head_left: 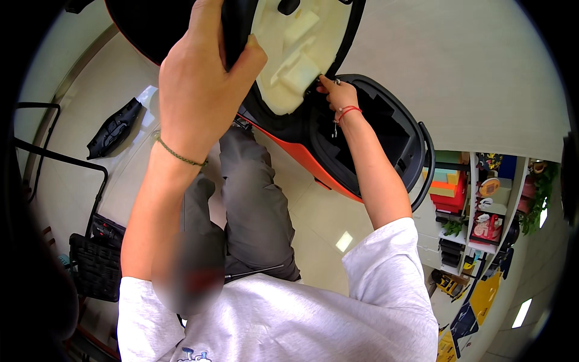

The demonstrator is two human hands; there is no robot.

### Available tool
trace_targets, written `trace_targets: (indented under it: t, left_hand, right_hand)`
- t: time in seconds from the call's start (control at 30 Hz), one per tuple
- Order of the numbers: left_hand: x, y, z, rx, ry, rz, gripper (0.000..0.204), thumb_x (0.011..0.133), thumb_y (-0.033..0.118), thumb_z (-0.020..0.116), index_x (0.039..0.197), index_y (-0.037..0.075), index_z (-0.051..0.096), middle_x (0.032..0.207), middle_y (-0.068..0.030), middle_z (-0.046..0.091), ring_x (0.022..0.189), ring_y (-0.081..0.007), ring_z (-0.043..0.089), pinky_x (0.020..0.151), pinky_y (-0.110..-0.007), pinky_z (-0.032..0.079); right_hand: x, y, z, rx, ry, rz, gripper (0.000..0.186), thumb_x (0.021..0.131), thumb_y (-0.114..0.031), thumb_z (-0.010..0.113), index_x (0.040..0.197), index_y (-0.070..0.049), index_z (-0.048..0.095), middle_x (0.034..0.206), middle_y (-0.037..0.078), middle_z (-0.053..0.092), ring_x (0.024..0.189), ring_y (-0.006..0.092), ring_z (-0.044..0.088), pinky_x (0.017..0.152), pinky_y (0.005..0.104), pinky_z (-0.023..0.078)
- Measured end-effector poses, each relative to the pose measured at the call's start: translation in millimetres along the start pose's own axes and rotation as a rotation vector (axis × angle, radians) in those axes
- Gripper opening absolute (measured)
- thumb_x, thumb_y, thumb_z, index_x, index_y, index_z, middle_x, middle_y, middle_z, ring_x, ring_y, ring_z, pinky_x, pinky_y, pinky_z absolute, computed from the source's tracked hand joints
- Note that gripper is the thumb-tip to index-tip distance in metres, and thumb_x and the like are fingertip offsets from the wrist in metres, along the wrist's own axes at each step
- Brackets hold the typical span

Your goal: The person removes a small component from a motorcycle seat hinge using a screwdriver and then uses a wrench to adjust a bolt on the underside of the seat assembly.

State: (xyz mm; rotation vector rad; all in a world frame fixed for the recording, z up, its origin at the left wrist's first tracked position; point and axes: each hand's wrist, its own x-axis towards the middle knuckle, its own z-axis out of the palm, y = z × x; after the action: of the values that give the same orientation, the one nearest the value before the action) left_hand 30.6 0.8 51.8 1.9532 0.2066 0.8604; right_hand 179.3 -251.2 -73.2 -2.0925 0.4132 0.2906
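A scooter seat is raised, with its pale cream underside (289, 57) facing me. My left hand (202, 84) is closed at the seat's black left edge, thumb on the near side; its fingertips are hidden. Lower right, my right hand (339, 95) reaches to the seat's lower edge by the hinge area. Its fingers are pinched there, and whatever lies between them is too small to make out. Beneath it opens the black storage compartment (389, 123) in the orange scooter body (289, 149).
A black curved panel (114, 130) lies on the floor at left. Black metal frames (72, 157) and an open black tool case (96, 265) stand at lower left. Shelves (473, 199) with boxes are at right. A thin dark rod (256, 271) crosses my lap beside a blurred patch.
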Motion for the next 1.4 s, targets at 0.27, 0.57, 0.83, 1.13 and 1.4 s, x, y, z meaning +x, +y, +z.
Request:
trace_targets:
  t: [0.27, 0.57, 0.83, 1.13, 1.4]
  left_hand:
    - [2, -11, 0, -0.070, -0.010, 0.038, 0.073, 0.076, 0.004, 0.067, 0.145, 0.004, 0.041, 0.065, -0.0090, 0.046, 0.055, -0.0167, 0.048, 0.054, -0.030, 0.041]
    - [-2, -1, -2, 0.041, -0.026, 0.035, 0.075, 0.077, 0.005, 0.067, 0.146, 0.004, 0.039, 0.065, -0.0075, 0.045, 0.055, -0.0180, 0.047, 0.052, -0.030, 0.039]
    - [-4, 4, -1, 0.003, -0.023, 0.024, 0.075, 0.077, 0.004, 0.067, 0.146, 0.004, 0.039, 0.065, -0.0093, 0.048, 0.054, -0.0193, 0.049, 0.053, -0.031, 0.041]
    - [-5, 0, 2, -0.049, -0.026, 0.032, 0.075, 0.076, 0.005, 0.067, 0.146, 0.005, 0.039, 0.065, -0.0106, 0.050, 0.054, -0.0208, 0.052, 0.054, -0.032, 0.043]
    - [-5, -1, -3, -0.048, -0.073, 0.009, 0.076, 0.076, 0.006, 0.067, 0.146, 0.006, 0.039, 0.065, -0.0112, 0.050, 0.055, -0.0232, 0.052, 0.055, -0.033, 0.043]
  right_hand:
    - [5, 7, 4, 0.021, 0.058, -0.078, 0.018, 0.088, -0.022, 0.071, 0.085, -0.003, 0.070, 0.074, 0.001, 0.066, 0.046, 0.0042, 0.038, 0.040, 0.0228, 0.025]
    - [13, 8, 4, -0.008, 0.115, -0.007, 0.027, 0.083, -0.025, 0.071, 0.090, 0.001, 0.075, 0.079, 0.009, 0.075, 0.074, 0.0147, 0.068, 0.073, 0.0291, 0.050]
    - [4, 9, 4, 0.067, 0.006, 0.027, 0.023, 0.089, -0.026, 0.068, 0.088, -0.003, 0.071, 0.072, 0.000, 0.065, 0.048, 0.0062, 0.041, 0.044, 0.0245, 0.029]
    - [1, 6, 5, 0.059, 0.055, 0.056, 0.019, 0.088, -0.024, 0.071, 0.092, -0.005, 0.071, 0.076, 0.000, 0.062, 0.046, 0.0052, 0.035, 0.040, 0.0235, 0.024]
    - [2, 12, 5, 0.016, 0.039, -0.052, 0.026, 0.091, -0.030, 0.068, 0.088, -0.005, 0.071, 0.070, -0.002, 0.058, 0.046, 0.0058, 0.037, 0.041, 0.0240, 0.025]
